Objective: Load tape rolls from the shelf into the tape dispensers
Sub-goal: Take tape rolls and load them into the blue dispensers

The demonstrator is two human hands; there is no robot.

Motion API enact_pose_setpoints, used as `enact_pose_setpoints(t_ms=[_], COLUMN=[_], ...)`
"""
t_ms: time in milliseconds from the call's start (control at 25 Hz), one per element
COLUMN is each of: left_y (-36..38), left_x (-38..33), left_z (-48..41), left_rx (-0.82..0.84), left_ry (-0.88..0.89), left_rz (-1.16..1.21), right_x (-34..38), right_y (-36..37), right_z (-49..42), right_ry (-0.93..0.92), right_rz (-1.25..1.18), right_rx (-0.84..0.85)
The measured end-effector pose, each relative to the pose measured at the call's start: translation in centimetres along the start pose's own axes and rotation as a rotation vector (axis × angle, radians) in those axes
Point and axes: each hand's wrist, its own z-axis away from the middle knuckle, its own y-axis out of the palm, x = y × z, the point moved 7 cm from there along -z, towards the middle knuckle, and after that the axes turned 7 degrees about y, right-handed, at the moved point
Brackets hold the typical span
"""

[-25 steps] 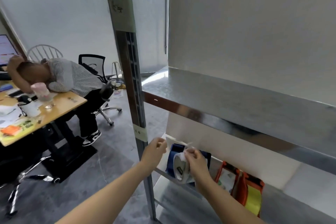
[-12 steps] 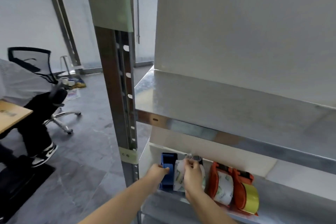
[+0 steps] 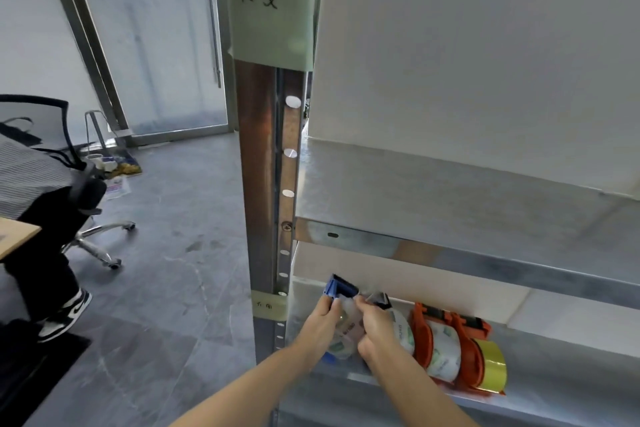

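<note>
At the shelf's [image 3: 561,354] left end, the left hand [image 3: 322,326] gripped the blue dispenser [image 3: 341,288] while the right hand [image 3: 379,334] pinched the tape roll [image 3: 343,340] in it. The step likely needed the dispenser held steady and the tape end drawn straight over the cutter.

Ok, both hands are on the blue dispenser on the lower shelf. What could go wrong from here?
The left hand holds the blue dispenser near the front of the lower shelf. If that grip slips while the right hand works the tape roll, both could drop to the floor. The right hand is also close beside the orange dispensers, so a sharp pull might knock them or the yellow roll forward.
</note>
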Motion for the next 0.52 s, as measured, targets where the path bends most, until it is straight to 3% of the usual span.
enact_pose_setpoints(t_ms=[120, 280, 520], left_y=[-0.4, -0.9, 0.3], left_x=[-1.7, -2.7, -3.0], left_z=[0.9, 1.8, 3.4], left_rx=[0.058, 0.107, 0.215], left_ry=[0.122, 0.249, 0.224], left_rz=[-0.011, -0.076, -0.052], right_x=[0.5, 2.4, 8.3], right_y=[1.2, 0.9, -2.2], right_z=[1.1, 2.3, 6.7], right_ry=[0.015, -0.151, -0.747], right_rz=[-0.069, -0.003, 0.433], right_rx=[0.051, 0.019, -0.312])
